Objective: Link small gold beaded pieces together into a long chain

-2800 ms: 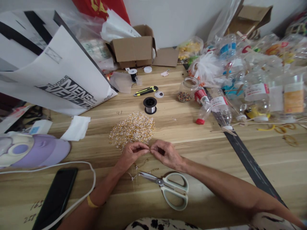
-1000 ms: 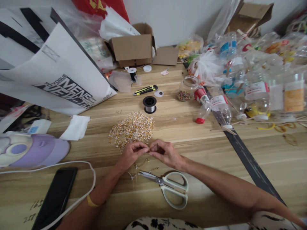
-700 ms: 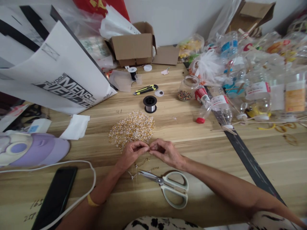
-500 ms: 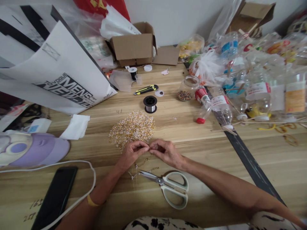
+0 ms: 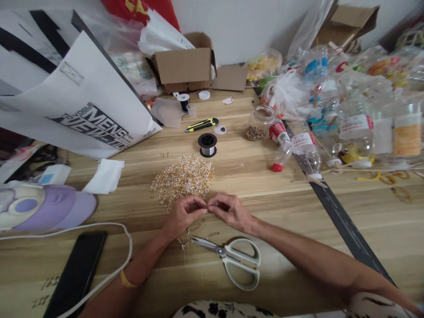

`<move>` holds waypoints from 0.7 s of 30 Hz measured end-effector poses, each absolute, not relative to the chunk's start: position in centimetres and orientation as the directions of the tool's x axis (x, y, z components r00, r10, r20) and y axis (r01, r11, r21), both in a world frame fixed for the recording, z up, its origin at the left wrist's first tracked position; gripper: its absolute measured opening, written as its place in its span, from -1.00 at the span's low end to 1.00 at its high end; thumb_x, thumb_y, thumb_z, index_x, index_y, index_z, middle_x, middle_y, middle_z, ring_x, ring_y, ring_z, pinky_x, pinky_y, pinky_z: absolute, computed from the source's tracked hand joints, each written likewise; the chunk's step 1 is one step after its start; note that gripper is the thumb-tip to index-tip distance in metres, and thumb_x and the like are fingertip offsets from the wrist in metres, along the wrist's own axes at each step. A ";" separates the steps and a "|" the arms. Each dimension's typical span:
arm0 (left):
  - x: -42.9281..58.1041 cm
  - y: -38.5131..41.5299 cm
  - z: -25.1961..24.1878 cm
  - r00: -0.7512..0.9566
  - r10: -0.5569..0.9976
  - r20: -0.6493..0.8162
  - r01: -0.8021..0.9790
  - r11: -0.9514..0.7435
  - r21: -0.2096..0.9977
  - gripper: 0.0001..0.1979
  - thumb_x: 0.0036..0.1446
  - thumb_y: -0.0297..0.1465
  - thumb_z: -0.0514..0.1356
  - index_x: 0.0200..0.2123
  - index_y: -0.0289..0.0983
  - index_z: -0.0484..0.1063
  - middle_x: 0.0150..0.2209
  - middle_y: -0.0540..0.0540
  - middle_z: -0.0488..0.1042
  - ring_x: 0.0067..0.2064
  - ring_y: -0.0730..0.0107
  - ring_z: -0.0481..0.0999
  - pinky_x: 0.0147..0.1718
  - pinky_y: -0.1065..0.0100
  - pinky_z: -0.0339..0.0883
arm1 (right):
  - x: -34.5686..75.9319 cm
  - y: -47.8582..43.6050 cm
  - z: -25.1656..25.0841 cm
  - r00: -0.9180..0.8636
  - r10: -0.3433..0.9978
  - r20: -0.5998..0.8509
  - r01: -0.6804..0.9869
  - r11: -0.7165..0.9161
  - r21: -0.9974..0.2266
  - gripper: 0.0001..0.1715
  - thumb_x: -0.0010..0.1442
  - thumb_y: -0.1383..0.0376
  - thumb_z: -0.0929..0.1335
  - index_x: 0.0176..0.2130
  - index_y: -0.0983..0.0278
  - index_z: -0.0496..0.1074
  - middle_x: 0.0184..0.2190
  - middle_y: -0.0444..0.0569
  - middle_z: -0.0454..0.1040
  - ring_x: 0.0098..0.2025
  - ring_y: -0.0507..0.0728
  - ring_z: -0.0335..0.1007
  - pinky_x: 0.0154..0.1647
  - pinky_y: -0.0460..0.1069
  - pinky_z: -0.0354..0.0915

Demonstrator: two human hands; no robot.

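Note:
My left hand (image 5: 184, 215) and my right hand (image 5: 231, 212) meet fingertip to fingertip, each closed in a pinch. Whatever sits between the fingertips is too small to make out. Just beyond them lies a pile of gold and clear beaded jewellery pieces (image 5: 183, 179). Short gold chains with clear stones (image 5: 198, 226) rest on the table below my left hand. Nearer to me, scissors with pale handles (image 5: 228, 256) lie with their blades pointing left, close to the chains. A black spool of silvery line (image 5: 207, 145) stands behind the pile.
A yellow-black utility knife (image 5: 202, 124) and a jar of beads (image 5: 260, 123) are farther back. Plastic bottles (image 5: 354, 128) crowd the right. To the left stand a large white bag (image 5: 66, 97), a purple object (image 5: 62, 205) and a black phone (image 5: 77, 269) beside a white cable (image 5: 130, 243).
Both hands stay pinched together over the same spot. The fingertips have shifted very slightly to the right; the items on the table lie as before.

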State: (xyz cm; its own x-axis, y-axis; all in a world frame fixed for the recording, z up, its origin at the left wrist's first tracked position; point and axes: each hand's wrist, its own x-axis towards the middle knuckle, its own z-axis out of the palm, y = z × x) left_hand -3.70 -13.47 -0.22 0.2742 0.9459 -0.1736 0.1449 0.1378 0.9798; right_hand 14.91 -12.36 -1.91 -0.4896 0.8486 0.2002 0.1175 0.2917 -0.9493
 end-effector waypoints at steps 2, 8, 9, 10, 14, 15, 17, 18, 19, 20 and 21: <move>-3.6 -13.5 -0.2 0.281 0.943 -0.176 0.155 0.136 0.978 -0.87 -0.08 -0.43 0.30 -0.43 -0.35 0.45 -0.43 -0.08 0.51 -0.36 0.41 0.48 -0.31 0.42 0.36 | 14.9 -12.4 -1.8 -0.493 0.845 0.205 0.111 0.295 -0.949 -0.86 0.23 0.29 0.32 -0.32 0.33 0.43 -0.43 -0.07 0.43 -0.41 0.01 0.31 -0.41 -0.12 0.22; -3.4 -13.7 -0.3 0.286 0.938 -0.197 0.189 0.146 0.971 -0.87 -0.08 -0.42 0.30 -0.43 -0.34 0.45 -0.44 -0.06 0.50 -0.37 0.41 0.47 -0.33 0.42 0.36 | 14.9 -12.7 -1.8 -0.508 0.834 0.216 0.106 0.310 -0.945 -0.88 0.23 0.31 0.31 -0.30 0.31 0.41 -0.43 -0.08 0.43 -0.41 0.01 0.31 -0.39 -0.11 0.23; -3.4 -13.7 -0.3 0.285 0.939 -0.195 0.192 0.143 0.971 -0.88 -0.08 -0.42 0.30 -0.44 -0.34 0.45 -0.44 -0.06 0.50 -0.37 0.41 0.47 -0.33 0.42 0.35 | 14.9 -12.7 -1.9 -0.505 0.834 0.221 0.106 0.314 -0.944 -0.89 0.23 0.32 0.30 -0.30 0.31 0.41 -0.43 -0.08 0.43 -0.41 0.01 0.31 -0.39 -0.11 0.23; -3.4 -13.8 -0.3 0.282 0.940 -0.192 0.199 0.139 0.970 -0.88 -0.08 -0.42 0.30 -0.44 -0.34 0.45 -0.44 -0.06 0.50 -0.37 0.40 0.47 -0.33 0.42 0.35 | 14.9 -12.8 -2.0 -0.504 0.834 0.224 0.107 0.317 -0.942 -0.89 0.23 0.32 0.30 -0.29 0.31 0.40 -0.44 -0.08 0.42 -0.41 0.01 0.31 -0.39 -0.11 0.24; -3.3 -13.9 -0.2 0.267 0.949 -0.168 0.229 0.107 0.968 -0.90 -0.07 -0.42 0.29 -0.45 -0.34 0.46 -0.45 -0.06 0.50 -0.38 0.41 0.46 -0.34 0.43 0.33 | 14.9 -13.0 -2.0 -0.502 0.833 0.233 0.122 0.335 -0.934 -0.90 0.24 0.33 0.29 -0.28 0.31 0.39 -0.45 -0.10 0.41 -0.42 0.01 0.30 -0.39 -0.11 0.23; -3.3 -13.9 -0.2 0.261 0.951 -0.164 0.234 0.102 0.967 -0.90 -0.07 -0.42 0.29 -0.45 -0.34 0.46 -0.45 -0.06 0.50 -0.39 0.41 0.45 -0.35 0.43 0.33 | 14.9 -13.0 -1.9 -0.504 0.831 0.236 0.126 0.341 -0.932 -0.90 0.24 0.33 0.29 -0.28 0.31 0.39 -0.45 -0.10 0.41 -0.42 0.01 0.29 -0.39 -0.11 0.23; -3.3 -13.9 -0.2 0.251 0.954 -0.162 0.238 0.101 0.966 -0.90 -0.08 -0.43 0.30 -0.47 -0.34 0.46 -0.47 -0.05 0.50 -0.40 0.42 0.45 -0.36 0.44 0.33 | 14.8 -13.0 -1.6 -0.507 0.826 0.247 0.126 0.355 -0.927 -0.91 0.24 0.36 0.28 -0.29 0.31 0.38 -0.46 -0.11 0.40 -0.43 0.01 0.28 -0.39 -0.11 0.23; -3.2 -13.9 -0.1 0.247 0.955 -0.163 0.238 0.103 0.966 -0.90 -0.08 -0.43 0.30 -0.47 -0.34 0.46 -0.47 -0.05 0.49 -0.41 0.42 0.45 -0.37 0.44 0.32 | 14.8 -13.0 -1.5 -0.508 0.822 0.257 0.122 0.364 -0.924 -0.91 0.24 0.37 0.28 -0.30 0.31 0.37 -0.47 -0.11 0.39 -0.43 0.01 0.28 -0.39 -0.11 0.22; -3.2 -13.9 -0.1 0.244 0.956 -0.161 0.235 0.103 0.966 -0.90 -0.09 -0.43 0.30 -0.47 -0.34 0.46 -0.47 -0.04 0.49 -0.41 0.42 0.45 -0.37 0.44 0.32 | 14.8 -13.0 -1.4 -0.508 0.818 0.268 0.116 0.374 -0.920 -0.91 0.24 0.38 0.28 -0.31 0.31 0.37 -0.47 -0.11 0.38 -0.43 0.01 0.27 -0.38 -0.10 0.23; -3.2 -13.9 0.0 0.244 0.957 -0.159 0.234 0.101 0.967 -0.90 -0.09 -0.43 0.30 -0.47 -0.34 0.46 -0.47 -0.04 0.49 -0.41 0.42 0.45 -0.37 0.44 0.32 | 14.8 -12.9 -1.3 -0.507 0.815 0.282 0.109 0.385 -0.917 -0.91 0.24 0.38 0.28 -0.31 0.31 0.37 -0.47 -0.11 0.38 -0.42 0.01 0.27 -0.37 -0.10 0.23; -3.2 -13.9 0.1 0.244 0.957 -0.155 0.234 0.097 0.968 -0.90 -0.09 -0.43 0.30 -0.47 -0.34 0.46 -0.47 -0.04 0.49 -0.41 0.42 0.45 -0.37 0.44 0.32 | 14.7 -12.9 -1.2 -0.504 0.812 0.295 0.101 0.394 -0.913 -0.90 0.24 0.38 0.28 -0.32 0.31 0.38 -0.46 -0.10 0.37 -0.41 0.02 0.27 -0.35 -0.09 0.23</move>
State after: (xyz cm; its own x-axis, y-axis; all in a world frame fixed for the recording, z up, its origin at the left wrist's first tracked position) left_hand -3.20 -13.94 0.05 0.2444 0.9572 -0.1548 0.2335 0.0968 0.9675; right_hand 14.72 -12.87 -1.19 -0.5043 0.8116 0.2949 0.1006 0.3944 -0.9134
